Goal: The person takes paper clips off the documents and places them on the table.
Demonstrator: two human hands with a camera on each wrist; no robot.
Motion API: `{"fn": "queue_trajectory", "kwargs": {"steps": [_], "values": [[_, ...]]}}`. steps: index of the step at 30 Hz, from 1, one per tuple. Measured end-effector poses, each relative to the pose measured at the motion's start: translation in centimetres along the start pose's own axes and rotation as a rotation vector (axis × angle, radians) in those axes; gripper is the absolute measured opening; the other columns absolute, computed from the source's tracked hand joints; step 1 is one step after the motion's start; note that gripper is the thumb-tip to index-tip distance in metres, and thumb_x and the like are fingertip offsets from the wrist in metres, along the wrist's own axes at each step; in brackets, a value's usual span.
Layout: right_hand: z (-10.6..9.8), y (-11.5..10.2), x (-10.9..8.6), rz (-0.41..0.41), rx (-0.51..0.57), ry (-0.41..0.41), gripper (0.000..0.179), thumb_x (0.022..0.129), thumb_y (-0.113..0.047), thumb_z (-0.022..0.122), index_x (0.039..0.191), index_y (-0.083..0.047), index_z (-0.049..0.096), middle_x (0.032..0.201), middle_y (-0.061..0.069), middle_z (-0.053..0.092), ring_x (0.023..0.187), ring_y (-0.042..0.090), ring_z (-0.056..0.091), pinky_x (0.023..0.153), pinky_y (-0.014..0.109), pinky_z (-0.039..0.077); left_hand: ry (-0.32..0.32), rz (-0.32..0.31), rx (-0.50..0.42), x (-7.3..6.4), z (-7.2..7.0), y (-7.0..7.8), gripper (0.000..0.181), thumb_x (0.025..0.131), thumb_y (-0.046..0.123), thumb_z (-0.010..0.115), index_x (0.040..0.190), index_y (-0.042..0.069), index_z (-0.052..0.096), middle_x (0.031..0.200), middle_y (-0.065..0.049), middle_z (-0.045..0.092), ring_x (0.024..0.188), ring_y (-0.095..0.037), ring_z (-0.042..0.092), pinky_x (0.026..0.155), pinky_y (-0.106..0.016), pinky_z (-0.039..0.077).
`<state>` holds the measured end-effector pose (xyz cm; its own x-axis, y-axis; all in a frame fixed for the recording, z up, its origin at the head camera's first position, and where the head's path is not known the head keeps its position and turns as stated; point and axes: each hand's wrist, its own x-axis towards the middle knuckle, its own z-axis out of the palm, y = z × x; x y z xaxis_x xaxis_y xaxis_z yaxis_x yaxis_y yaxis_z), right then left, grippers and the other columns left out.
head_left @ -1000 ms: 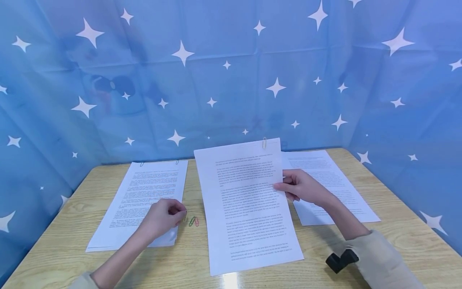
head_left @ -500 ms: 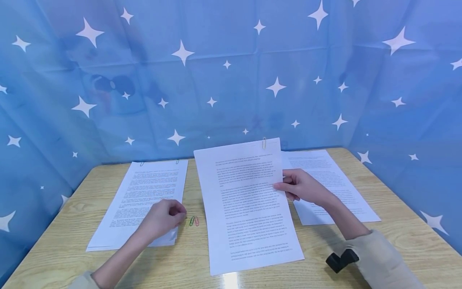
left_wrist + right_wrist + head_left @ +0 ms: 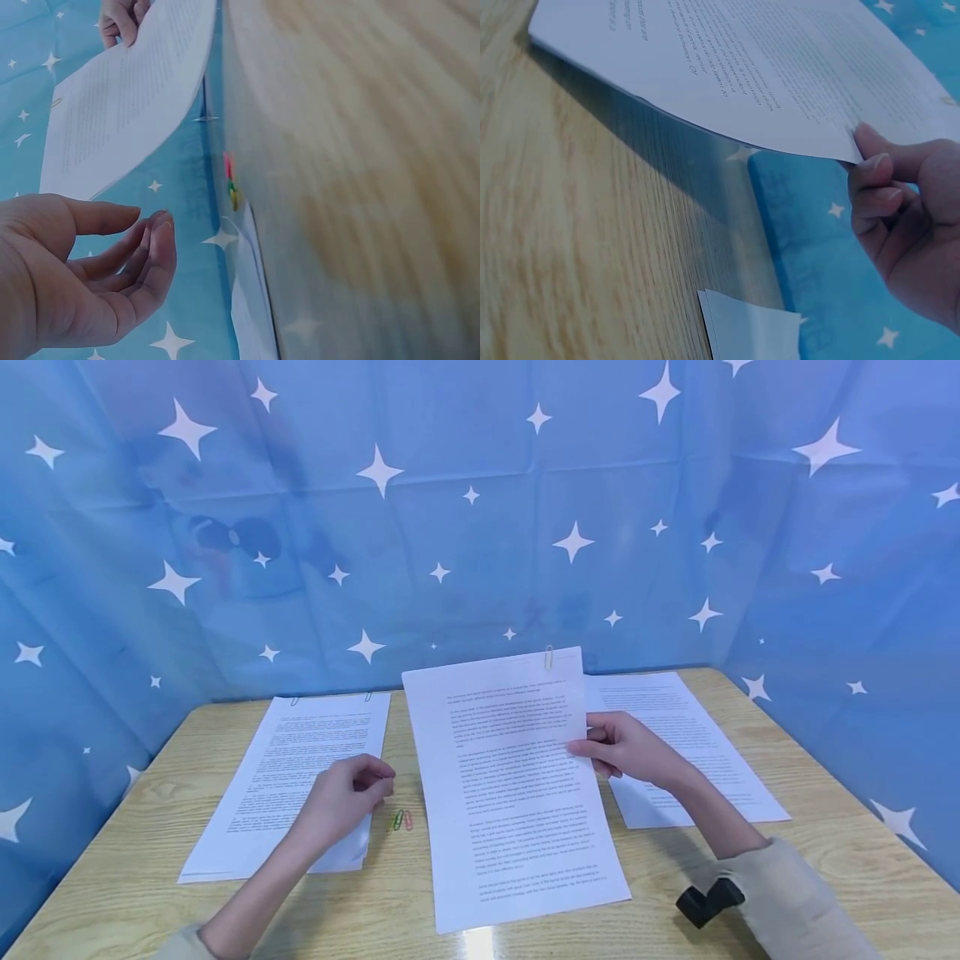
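Observation:
My right hand (image 3: 626, 747) pinches a stack of printed paper (image 3: 510, 785) by its right edge, thumb in front. The stack stands tilted up over the table, with a pale yellow paper clip (image 3: 549, 657) on its top edge near the right corner. Above the lower right part of another printed stack (image 3: 300, 760) hovers my left hand (image 3: 337, 797). Its fingers are loosely bent, and the left wrist view shows nothing between thumb and fingertips. Just right of it, a green paper clip (image 3: 398, 820), a red paper clip (image 3: 408, 820) and a yellow paper clip (image 3: 391, 821) lie together.
The left stack has green paper clips (image 3: 368, 697) on its top edge. A third printed stack (image 3: 701, 760) lies on the right of the wooden table (image 3: 112, 877), partly behind the raised one. Blue star-patterned cloth (image 3: 480, 510) hangs behind and at both sides.
My left hand held the yellow paper clip a second ago; it let go beside the green and red clips, then rose slightly. The right hand and its paper stack have stayed put.

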<state>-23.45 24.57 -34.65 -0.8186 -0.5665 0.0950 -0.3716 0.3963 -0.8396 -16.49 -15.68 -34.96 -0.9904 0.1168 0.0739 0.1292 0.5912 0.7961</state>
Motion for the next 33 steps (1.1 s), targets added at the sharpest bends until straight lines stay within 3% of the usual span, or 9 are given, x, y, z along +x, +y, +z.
{"fn": "queue_trajectory", "kwargs": {"steps": [7, 15, 29, 33], "values": [[0.1, -0.1, 0.1, 0.01, -0.003, 0.003, 0.023, 0.102, -0.016, 0.063, 0.122, -0.005, 0.065, 0.059, 0.012, 0.05, 0.048, 0.042, 0.038, 0.042, 0.027, 0.033, 0.06, 0.038, -0.094, 0.4, 0.0, 0.8, 0.014, 0.097, 0.007, 0.065, 0.109, 0.0, 0.069, 0.092, -0.012, 0.07, 0.081, -0.03, 0.067, 0.07, -0.026, 0.054], [0.2, -0.2, 0.0, 0.015, -0.001, 0.005, 0.023, 0.102, -0.015, 0.062, 0.122, -0.005, 0.065, 0.06, 0.012, 0.05, 0.048, 0.042, 0.038, 0.042, 0.026, 0.033, 0.141, 0.123, -0.162, 0.7, 0.4, 2.4, 0.011, 0.097, 0.008, 0.067, 0.107, 0.004, 0.07, 0.092, -0.009, 0.07, 0.08, -0.024, 0.067, 0.071, -0.026, 0.056], [0.4, -0.1, 0.2, -0.006, -0.007, 0.019, 0.018, 0.102, -0.014, 0.063, 0.115, -0.003, 0.066, 0.058, 0.011, 0.05, 0.045, 0.033, 0.04, 0.042, 0.027, 0.032, 0.151, 0.24, -0.333, 1.8, 1.7, 5.8, 0.014, 0.094, 0.006, 0.071, 0.107, 0.001, 0.07, 0.093, -0.009, 0.068, 0.086, -0.021, 0.066, 0.078, -0.024, 0.055], [0.4, 0.0, 0.2, -0.003, -0.009, 0.025, 0.018, 0.101, -0.015, 0.063, 0.116, -0.004, 0.066, 0.059, 0.011, 0.05, 0.046, 0.037, 0.04, 0.042, 0.027, 0.032, 0.151, 0.279, -0.359, 2.3, 2.2, 6.4, 0.017, 0.094, 0.006, 0.07, 0.11, 0.001, 0.07, 0.095, -0.009, 0.069, 0.086, -0.021, 0.067, 0.078, -0.024, 0.055]]}}
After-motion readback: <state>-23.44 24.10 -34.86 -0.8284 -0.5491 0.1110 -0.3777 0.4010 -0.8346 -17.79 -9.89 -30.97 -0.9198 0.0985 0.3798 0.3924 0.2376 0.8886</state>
